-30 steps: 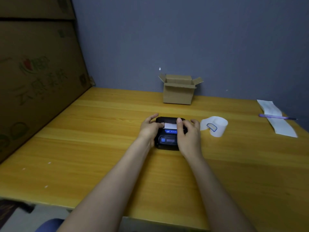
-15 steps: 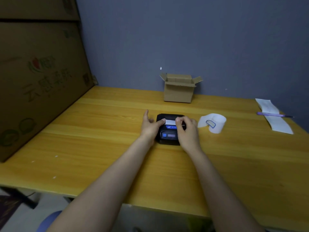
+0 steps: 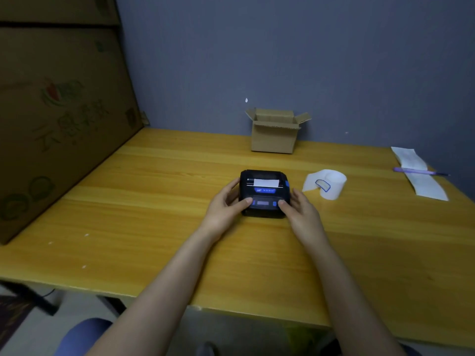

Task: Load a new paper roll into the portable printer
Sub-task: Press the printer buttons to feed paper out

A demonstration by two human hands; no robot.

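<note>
The black portable printer sits on the wooden table with its lid closed. A short white paper strip sticks out of the slot on top. My left hand holds the printer's left side, thumb on the front panel. My right hand holds its right side, thumb on the front panel too. A white paper roll with a loose end and a blue-edged sticker lies on the table just right of the printer.
A small open cardboard box stands against the back wall. A long paper strip with a purple pen across it lies at far right. A large cardboard box flanks the left.
My fingers left the paper strip at the slot, and both hands slid down to grip the printer's sides near its front. The strip now shows uncovered.
</note>
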